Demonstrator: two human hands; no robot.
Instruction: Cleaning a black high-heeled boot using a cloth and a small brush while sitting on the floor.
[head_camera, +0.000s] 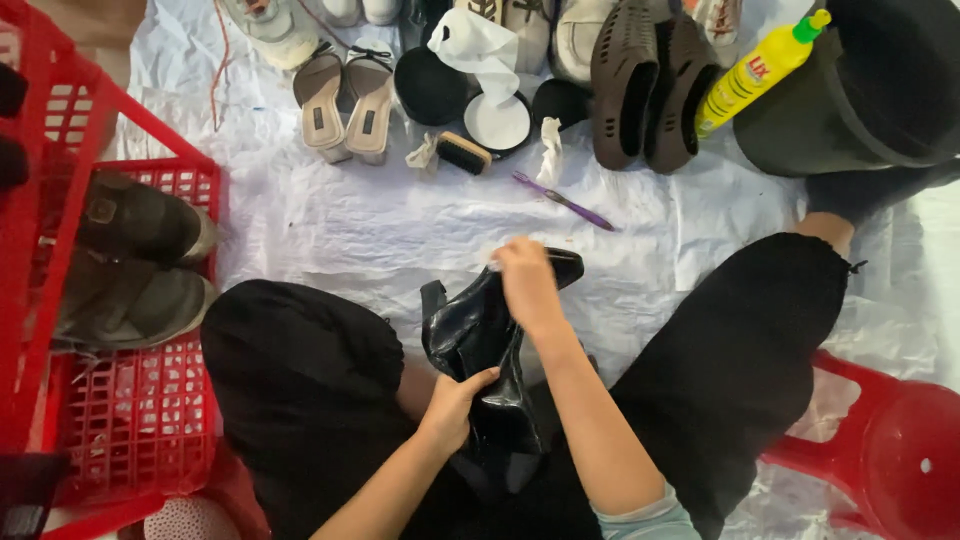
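Note:
A shiny black heeled boot (470, 335) lies between my knees, its sole turned away from me. My left hand (455, 405) grips the boot's shaft from below. My right hand (525, 280) presses on the boot's upper part near the heel, fingers closed, perhaps on a small white cloth that is mostly hidden. My legs in black trousers frame the boot on both sides.
A red plastic crate (120, 400) with dark shoes stands at left. On the white sheet ahead lie a purple toothbrush (565, 202), a small brush (463, 153), round polish tins (430, 85), tissues, beige sandals (345, 100), brown clogs (650, 90), a yellow bottle (755, 70), a dark bucket (870, 90). A red stool (890, 450) is at right.

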